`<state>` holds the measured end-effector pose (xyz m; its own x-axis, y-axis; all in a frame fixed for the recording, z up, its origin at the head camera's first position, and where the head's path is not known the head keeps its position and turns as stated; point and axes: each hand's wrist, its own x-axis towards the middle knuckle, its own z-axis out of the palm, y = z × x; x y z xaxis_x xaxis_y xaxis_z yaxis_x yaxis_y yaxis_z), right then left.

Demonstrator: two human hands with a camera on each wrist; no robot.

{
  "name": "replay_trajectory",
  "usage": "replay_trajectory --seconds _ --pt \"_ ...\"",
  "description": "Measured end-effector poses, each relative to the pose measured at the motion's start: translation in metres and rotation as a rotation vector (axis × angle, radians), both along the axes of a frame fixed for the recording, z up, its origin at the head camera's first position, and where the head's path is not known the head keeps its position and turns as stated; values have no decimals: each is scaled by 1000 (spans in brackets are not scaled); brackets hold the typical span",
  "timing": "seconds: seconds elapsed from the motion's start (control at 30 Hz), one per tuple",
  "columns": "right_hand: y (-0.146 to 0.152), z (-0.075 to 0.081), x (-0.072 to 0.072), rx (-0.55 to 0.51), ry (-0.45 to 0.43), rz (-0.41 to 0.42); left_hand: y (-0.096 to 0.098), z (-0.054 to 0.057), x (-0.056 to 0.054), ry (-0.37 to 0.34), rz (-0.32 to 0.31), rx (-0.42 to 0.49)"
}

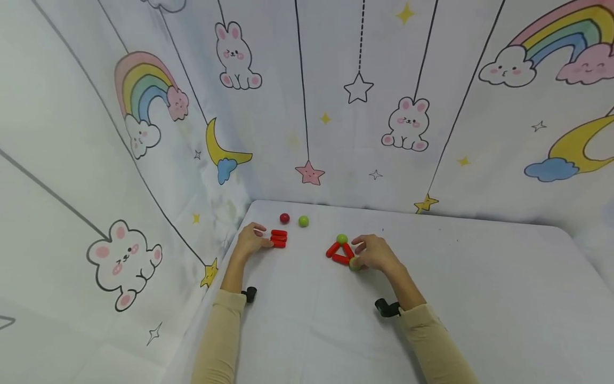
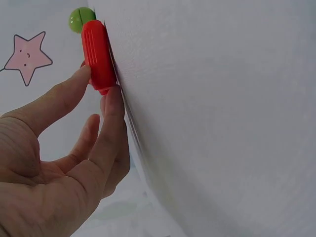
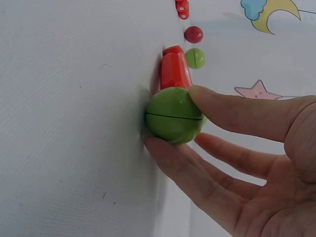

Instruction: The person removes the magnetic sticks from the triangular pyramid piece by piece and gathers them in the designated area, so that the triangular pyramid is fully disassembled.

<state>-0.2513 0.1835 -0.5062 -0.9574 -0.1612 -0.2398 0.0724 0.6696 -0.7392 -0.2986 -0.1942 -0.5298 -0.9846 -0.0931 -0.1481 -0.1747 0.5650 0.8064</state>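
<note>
On the left, three short red rods (image 1: pixel 279 233) lie side by side. My left hand (image 1: pixel 251 240) pinches the nearest red rod (image 2: pixel 100 54) by its end, between thumb and fingers. To the right of them, three more red rods (image 1: pixel 340 259) form a small triangle, with a green ball (image 1: pixel 342 238) at its far corner. At the near right corner my right hand (image 1: pixel 374 253) holds a second green ball (image 3: pixel 173 111) between thumb and fingertips, close against the rod ends. A dark seam line runs round this ball.
Behind the left rods sit a red ball (image 1: pixel 285 218) and another green ball (image 1: pixel 304 221), a little apart. The white table (image 1: pixel 479 298) reaches back to a wall cloth (image 1: pixel 268 138) printed with rabbits, stars and rainbows. A similar cloth rises beside the left arm.
</note>
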Motion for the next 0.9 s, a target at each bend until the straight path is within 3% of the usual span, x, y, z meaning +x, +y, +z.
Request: replay_trajectory --seconds 0.37,0.57,0.9 --pt "2 1 -2 -2 1 11 13 11 5 52 20 -25" --pt "4 2 -3 -24 -14 10 31 23 11 135 25 16" --pt "5 1 -3 -47 -24 14 71 33 21 172 -133 105"
